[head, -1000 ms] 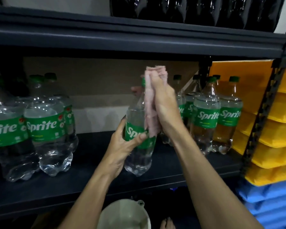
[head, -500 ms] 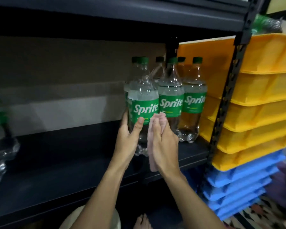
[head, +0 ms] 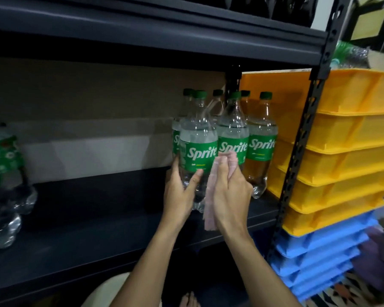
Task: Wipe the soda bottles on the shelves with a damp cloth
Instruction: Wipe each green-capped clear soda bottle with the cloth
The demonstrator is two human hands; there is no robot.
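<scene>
Left hand (head: 179, 192) grips the lower body of the front Sprite bottle (head: 197, 138), with its thumb laid across the clear plastic just under the green label and its fingers going round the far side. The right hand (head: 230, 196) holds a pink cloth (head: 209, 214) between its palm side and the bottle's right flank. The cloth is folded over the fingertips near the label and hangs down past the heel of the hand.

That bottle stands upright at the front left of a tight group of other Sprite bottles (head: 233, 129), all green-capped and clustered at the right end of the dark shelf (head: 98, 231). Its base is partly hidden by the hands, so contact with the shelf board cannot be confirmed.

More bottles (head: 2, 187) sit blurred at the far left edge of the same shelf, well apart from the group. An upper shelf (head: 142, 27) runs overhead. Beyond the perforated upright post (head: 303, 138) are stacked yellow trays (head: 353, 138) sitting on stacked blue trays (head: 319, 260). Below the shelf, a cream round container (head: 108, 293) and toes (head: 189, 301) show between the forearms.
</scene>
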